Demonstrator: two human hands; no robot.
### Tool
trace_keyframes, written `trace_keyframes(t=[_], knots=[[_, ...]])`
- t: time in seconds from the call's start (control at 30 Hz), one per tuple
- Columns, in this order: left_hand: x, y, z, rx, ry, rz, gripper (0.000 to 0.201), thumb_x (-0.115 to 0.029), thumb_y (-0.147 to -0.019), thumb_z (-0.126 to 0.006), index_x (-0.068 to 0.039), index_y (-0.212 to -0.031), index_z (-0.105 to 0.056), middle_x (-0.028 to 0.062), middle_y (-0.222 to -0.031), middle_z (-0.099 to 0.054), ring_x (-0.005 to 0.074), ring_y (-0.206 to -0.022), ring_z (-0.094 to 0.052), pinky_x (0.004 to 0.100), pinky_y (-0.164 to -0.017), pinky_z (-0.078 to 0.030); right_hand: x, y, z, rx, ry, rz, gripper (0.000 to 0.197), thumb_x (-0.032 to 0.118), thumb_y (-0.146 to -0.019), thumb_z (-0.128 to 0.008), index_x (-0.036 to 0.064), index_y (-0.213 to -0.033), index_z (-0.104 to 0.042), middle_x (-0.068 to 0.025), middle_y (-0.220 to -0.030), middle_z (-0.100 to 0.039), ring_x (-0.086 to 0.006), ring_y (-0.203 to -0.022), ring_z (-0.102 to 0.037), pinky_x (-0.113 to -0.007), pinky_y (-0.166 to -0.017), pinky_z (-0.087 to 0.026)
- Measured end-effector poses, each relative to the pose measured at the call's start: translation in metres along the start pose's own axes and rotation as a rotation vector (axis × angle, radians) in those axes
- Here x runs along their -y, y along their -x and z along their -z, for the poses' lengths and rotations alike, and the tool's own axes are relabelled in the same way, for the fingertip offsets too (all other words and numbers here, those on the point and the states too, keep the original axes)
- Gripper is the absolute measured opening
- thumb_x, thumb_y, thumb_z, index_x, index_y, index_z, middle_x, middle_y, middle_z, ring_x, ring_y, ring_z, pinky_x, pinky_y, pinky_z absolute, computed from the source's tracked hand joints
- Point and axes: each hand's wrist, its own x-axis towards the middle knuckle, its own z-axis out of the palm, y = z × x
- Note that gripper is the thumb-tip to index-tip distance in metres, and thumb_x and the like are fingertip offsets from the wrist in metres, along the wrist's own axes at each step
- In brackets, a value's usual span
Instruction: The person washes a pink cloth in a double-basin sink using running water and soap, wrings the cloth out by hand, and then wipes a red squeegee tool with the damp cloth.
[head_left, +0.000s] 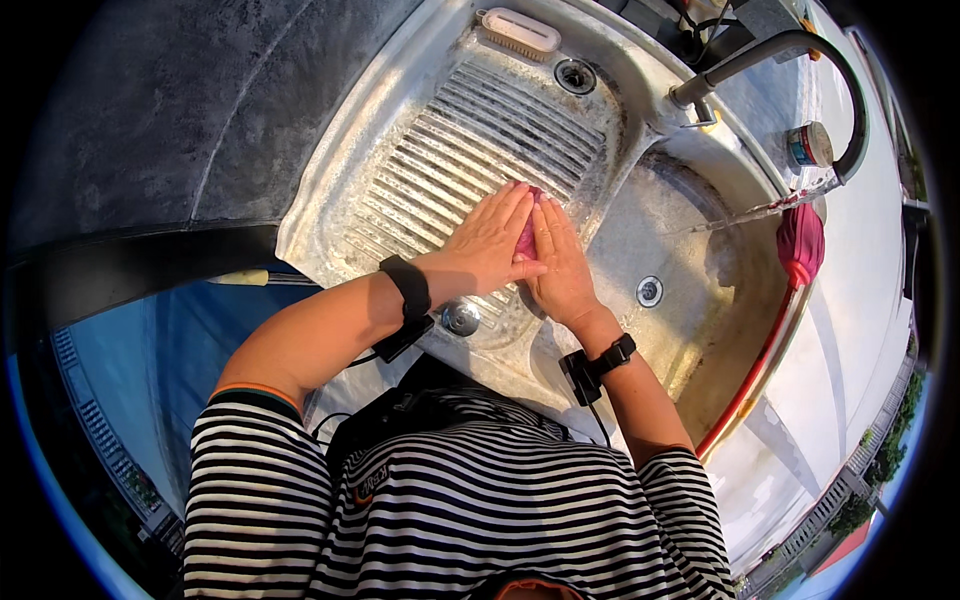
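My left hand (486, 238) and my right hand (560, 268) meet over the lower right part of a ribbed washboard (440, 150), which is moulded into a pale, stained laundry sink (318, 200). Between the two palms is a small pink cloth (527, 241), mostly covered by my fingers. Both hands press on it, with the fingers held close together. What lies under the palms is hidden.
A scrubbing brush (522, 33) lies at the far end by a drain (575, 76). Water runs from a curved faucet (850, 90) into the right basin (650, 245). Pink fabric on a red rod (802, 250) and a small tin (810, 145) sit along the right rim.
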Motion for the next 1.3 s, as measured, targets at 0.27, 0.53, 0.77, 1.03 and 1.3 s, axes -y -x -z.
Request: trace_keyframes(t=[0.27, 0.53, 0.77, 1.03, 1.3], knots=[[0.022, -0.022, -0.001, 0.060, -0.147, -0.019, 0.096, -0.057, -0.080, -0.054, 0.004, -0.143, -0.014, 0.0198, -0.150, -0.013, 0.0312, -0.141, -0.005, 0.0447, -0.115, -0.003, -0.013, -0.030, -0.002, 0.098, 0.145, -0.056, 0.081, 0.027, -0.076, -0.064, -0.0033, -0.140, -0.026, -0.0187, -0.147, -0.025, -0.0338, -0.138, -0.022, -0.046, -0.112, -0.017], [0.042, -0.052, -0.002, -0.045, -0.178, -0.110, 0.089, -0.058, -0.085, -0.047, 0.003, -0.142, -0.018, 0.0196, -0.148, -0.018, 0.0319, -0.140, -0.010, 0.0465, -0.114, -0.005, -0.026, -0.051, 0.000, 0.040, 0.251, -0.096, 0.069, 0.031, -0.083, -0.056, 0.0044, -0.141, -0.028, -0.0114, -0.147, -0.027, -0.0282, -0.138, -0.022, -0.048, -0.112, -0.017], [0.031, -0.025, 0.011, 0.069, -0.011, -0.035, 0.095, -0.061, -0.079, -0.056, 0.002, -0.141, -0.022, 0.0195, -0.146, -0.024, 0.0335, -0.139, -0.015, 0.0492, -0.112, -0.009, 0.002, -0.031, 0.011, -0.099, 0.240, -0.086, 0.056, 0.020, -0.078, -0.063, 0.0062, -0.130, -0.046, -0.0130, -0.139, -0.037, -0.0307, -0.133, -0.029, -0.049, -0.109, -0.022], [0.017, -0.015, 0.022, -0.064, 0.263, 0.105, 0.050, -0.026, -0.084, -0.065, -0.008, -0.128, -0.047, 0.0148, -0.114, -0.055, 0.0291, -0.108, -0.052, 0.0352, -0.091, -0.041, -0.003, -0.013, 0.014, -0.234, -0.181, -0.233, 0.036, 0.004, -0.070, -0.070, 0.0029, -0.105, -0.061, -0.0131, -0.100, -0.060, -0.0292, -0.094, -0.058, -0.035, -0.084, -0.048], [-0.076, -0.070, 0.036, 0.113, 1.571, 0.517, 0.055, -0.054, -0.090, -0.048, -0.012, -0.126, -0.042, 0.0079, -0.110, -0.056, 0.0199, -0.097, -0.059, 0.0328, -0.070, -0.052, -0.010, -0.004, 0.082, -0.482, -0.864, -0.496, 0.029, 0.004, -0.076, -0.071, 0.0013, -0.103, -0.062, -0.0053, -0.095, -0.064, -0.0129, -0.082, -0.060, -0.026, -0.069, -0.050]])
